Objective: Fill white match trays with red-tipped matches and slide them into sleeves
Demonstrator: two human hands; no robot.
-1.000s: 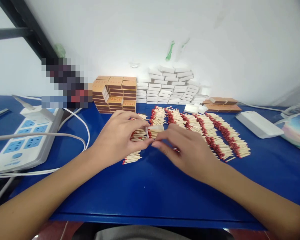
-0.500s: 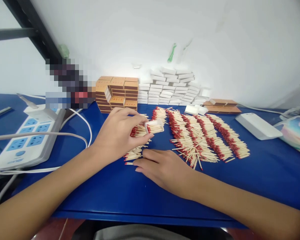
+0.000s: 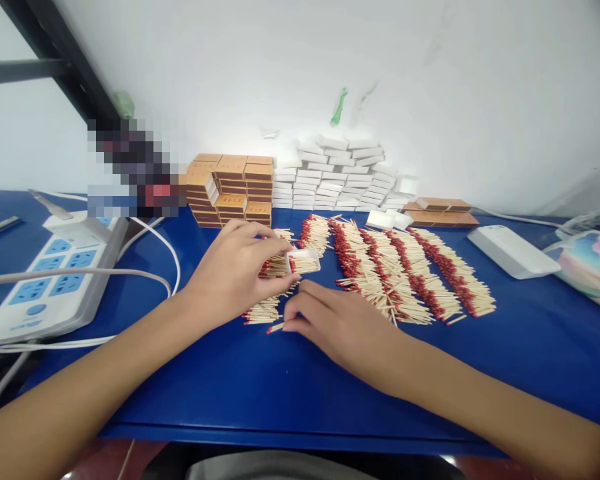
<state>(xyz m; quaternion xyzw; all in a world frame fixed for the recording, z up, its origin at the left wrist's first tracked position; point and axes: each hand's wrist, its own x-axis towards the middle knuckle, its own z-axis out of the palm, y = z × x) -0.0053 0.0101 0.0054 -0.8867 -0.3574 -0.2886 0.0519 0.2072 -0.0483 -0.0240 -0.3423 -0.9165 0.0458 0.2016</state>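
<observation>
My left hand [image 3: 235, 270] is closed around a small white matchbox tray [image 3: 304, 261] partly filled with red-tipped matches, held just above the blue table [image 3: 260, 380]. Below it my right hand [image 3: 337, 323] rests low on the table, fingertips pinched on a few loose matches [image 3: 275, 327]. A small heap of matches [image 3: 264, 311] lies between the two hands. To the right, long rows of matches [image 3: 405, 270] are spread out on the table.
Stacked brown matchbox sleeves [image 3: 230, 187] and white inner trays [image 3: 335, 175] stand along the wall. More sleeves [image 3: 440, 212] lie flat at the right. A white power strip [image 3: 50, 280] with cables sits left; a white device [image 3: 513, 250] and a colourful object [image 3: 593, 263] sit right.
My right hand left the tray, dropped to the table near the small heap, and now pinches loose matches. The left hand kept the tray almost still.
</observation>
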